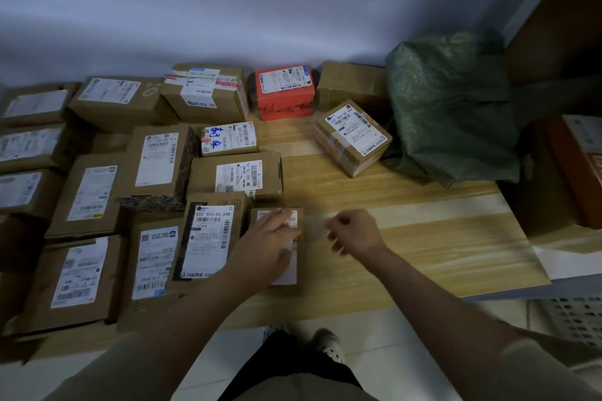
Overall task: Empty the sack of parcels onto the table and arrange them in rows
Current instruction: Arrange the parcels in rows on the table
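Nearest the camera, at the table's (pixel 423 238) front edge, the left hand (pixel 264 251) lies flat on a small parcel (pixel 294 267), fingers straight, pressing rather than gripping; just beside it the right hand (pixel 353 231) hangs over bare wood, fingers loosely curled and, as far as the blur allows, holding nothing. The left half of the table carries labelled parcels in rough rows, the nearest neighbour (pixel 210 238) touching the small parcel's left side; toward the back edge sit a red parcel (pixel 283 91) and, apart and askew, a taped parcel (pixel 353 137); the green sack (pixel 449 101) slumps at the back right corner. Recommended: slide the small parcel square against its neighbour, label up, front edges aligned; then bring the taped parcel into line.
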